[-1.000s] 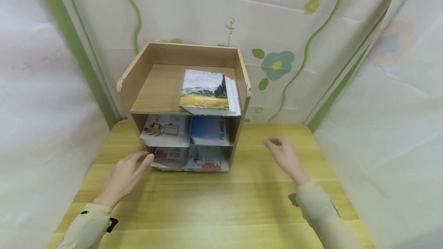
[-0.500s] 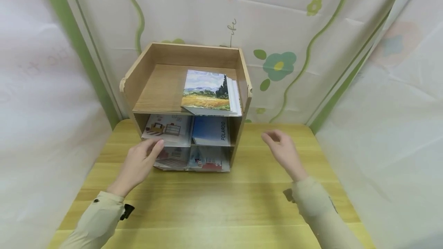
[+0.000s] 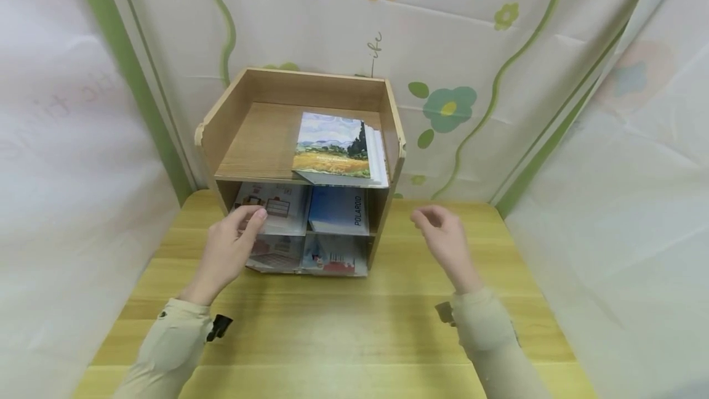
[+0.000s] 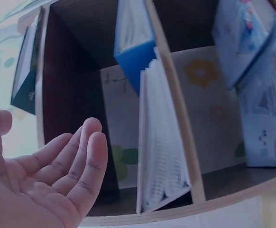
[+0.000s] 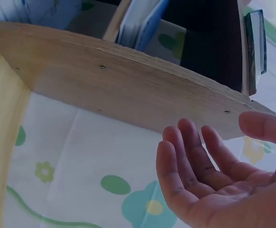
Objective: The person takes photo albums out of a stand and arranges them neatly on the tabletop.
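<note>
A wooden desk shelf point(image 3: 260, 146) stands on the table, with books on its levels. My left hand point(image 3: 224, 257) hovers in front of the shelf's left side, nearest a white book with furniture drawings point(image 3: 296, 193) on the middle level. In the left wrist view, the fingers point(image 4: 83, 180) are loosely bent and hold nothing. To the right of the shelf, my right hand point(image 3: 448, 245) is in the air, its fingers point(image 5: 169, 166) relaxed and apart from the side panel. A book with a painted landscape cover point(image 3: 332, 149) lies on top, over other books. Beside the white book lies a blue "POLAROID" book point(image 3: 338, 208).
Two more books, a left one point(image 3: 277, 257) and a right one point(image 3: 327, 257), lie on the bottom level. The yellow wood-grain table point(image 3: 343, 331) extends in front of the shelf. Flower-printed fabric point(image 3: 460, 42) hangs behind and on both sides.
My left hand has risen and moved right, in front of the middle level. The right hand has shifted slightly up and left toward the shelf. The books stay put.
</note>
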The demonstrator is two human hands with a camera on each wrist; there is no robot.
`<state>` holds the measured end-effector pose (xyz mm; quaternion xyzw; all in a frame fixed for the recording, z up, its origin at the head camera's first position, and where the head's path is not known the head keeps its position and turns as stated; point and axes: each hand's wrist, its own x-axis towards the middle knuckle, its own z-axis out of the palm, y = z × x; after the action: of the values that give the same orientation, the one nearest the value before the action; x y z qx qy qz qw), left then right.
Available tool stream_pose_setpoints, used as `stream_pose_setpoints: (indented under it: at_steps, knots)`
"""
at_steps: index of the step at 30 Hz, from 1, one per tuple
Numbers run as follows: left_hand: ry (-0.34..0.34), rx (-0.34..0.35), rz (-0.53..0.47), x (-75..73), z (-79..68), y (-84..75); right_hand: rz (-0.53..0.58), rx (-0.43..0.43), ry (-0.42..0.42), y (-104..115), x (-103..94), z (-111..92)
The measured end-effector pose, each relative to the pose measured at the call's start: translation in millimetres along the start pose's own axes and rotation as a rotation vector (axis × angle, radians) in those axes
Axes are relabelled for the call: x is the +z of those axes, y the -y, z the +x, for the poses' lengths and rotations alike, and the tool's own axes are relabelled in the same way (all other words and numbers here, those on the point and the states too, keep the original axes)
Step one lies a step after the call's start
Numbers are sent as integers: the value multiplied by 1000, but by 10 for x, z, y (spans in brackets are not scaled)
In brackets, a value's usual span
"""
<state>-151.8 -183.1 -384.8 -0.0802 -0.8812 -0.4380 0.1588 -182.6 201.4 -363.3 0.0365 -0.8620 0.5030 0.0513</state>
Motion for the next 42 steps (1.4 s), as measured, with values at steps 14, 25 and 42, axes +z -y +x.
stream_pose_setpoints:
  at_steps: [14,25,42]
  knots:
    - [100,-232,-291,-27,86,-270,492,45,91,108,15,41]
    - [254,-390,-665,-41,308,-433,835,215,251,207,-4,87]
    - [471,-444,-921,43,556,-536,917,327,386,428,69,239]
